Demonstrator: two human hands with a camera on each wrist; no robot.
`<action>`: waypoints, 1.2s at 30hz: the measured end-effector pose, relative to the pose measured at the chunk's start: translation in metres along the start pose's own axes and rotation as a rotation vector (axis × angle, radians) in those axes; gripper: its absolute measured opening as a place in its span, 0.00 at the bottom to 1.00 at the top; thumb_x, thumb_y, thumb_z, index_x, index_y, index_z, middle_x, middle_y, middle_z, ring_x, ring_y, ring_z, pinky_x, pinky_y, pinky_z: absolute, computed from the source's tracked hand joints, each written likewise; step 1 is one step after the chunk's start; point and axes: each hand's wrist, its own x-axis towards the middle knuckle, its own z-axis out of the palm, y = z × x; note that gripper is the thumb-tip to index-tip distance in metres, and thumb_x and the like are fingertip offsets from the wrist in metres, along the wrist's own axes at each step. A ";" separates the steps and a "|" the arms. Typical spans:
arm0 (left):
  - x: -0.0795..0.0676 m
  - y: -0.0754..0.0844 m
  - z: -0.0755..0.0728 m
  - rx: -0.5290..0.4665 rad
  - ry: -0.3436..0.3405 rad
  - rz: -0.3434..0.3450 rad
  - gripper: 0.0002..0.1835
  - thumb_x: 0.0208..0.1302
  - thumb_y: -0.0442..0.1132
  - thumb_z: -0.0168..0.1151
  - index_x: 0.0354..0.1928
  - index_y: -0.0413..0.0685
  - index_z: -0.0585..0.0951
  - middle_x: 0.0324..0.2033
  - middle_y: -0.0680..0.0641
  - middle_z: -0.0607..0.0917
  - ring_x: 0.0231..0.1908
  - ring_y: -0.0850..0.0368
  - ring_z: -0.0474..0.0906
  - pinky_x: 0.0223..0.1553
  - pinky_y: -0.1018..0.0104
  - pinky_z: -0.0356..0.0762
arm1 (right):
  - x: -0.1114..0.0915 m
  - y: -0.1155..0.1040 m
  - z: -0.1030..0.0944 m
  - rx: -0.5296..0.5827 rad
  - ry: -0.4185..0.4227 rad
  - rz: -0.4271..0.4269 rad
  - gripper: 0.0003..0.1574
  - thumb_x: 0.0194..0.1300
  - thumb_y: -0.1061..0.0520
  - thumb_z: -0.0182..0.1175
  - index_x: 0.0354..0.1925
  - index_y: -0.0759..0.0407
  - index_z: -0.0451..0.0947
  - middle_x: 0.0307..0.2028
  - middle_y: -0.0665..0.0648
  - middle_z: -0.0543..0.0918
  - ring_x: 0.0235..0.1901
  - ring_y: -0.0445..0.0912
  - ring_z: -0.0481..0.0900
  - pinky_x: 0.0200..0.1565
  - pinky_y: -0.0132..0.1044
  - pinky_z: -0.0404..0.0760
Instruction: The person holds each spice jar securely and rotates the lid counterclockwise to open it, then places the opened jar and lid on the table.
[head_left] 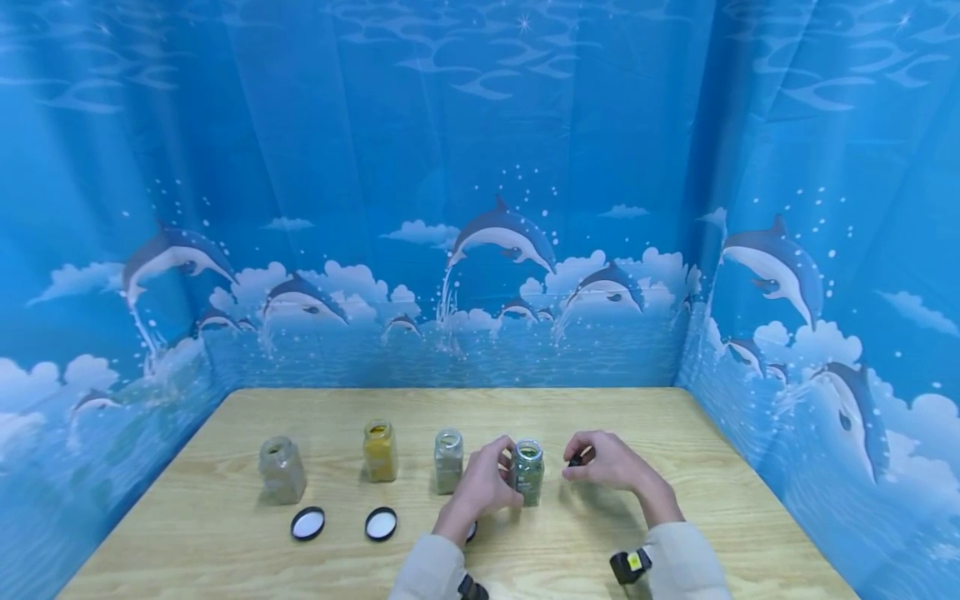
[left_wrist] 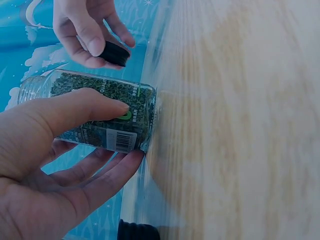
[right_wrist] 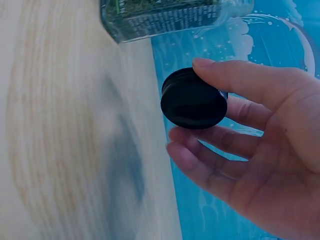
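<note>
My left hand grips a square glass jar of dried green herbs, thumb on one side and fingers around the other. The jar stands upright with its mouth uncovered; in the left wrist view the jar shows a barcode label. To its right, my right hand pinches a black screw lid between thumb and fingers, above the table and apart from the jar. In the left wrist view the same lid hangs near the jar's side.
Left of my hands stand three more uncovered jars: one with grey-green contents, one with yellow powder, one with pale powder. Two lids lie white side up before them; another lid is mostly behind my left wrist.
</note>
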 end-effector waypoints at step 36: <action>0.001 -0.001 0.003 -0.034 -0.016 -0.013 0.32 0.35 0.21 0.77 0.46 0.50 0.79 0.41 0.44 0.87 0.42 0.46 0.88 0.50 0.47 0.88 | 0.003 -0.006 0.017 -0.122 -0.083 0.161 0.23 0.48 0.69 0.75 0.44 0.58 0.85 0.35 0.55 0.82 0.36 0.47 0.78 0.40 0.40 0.81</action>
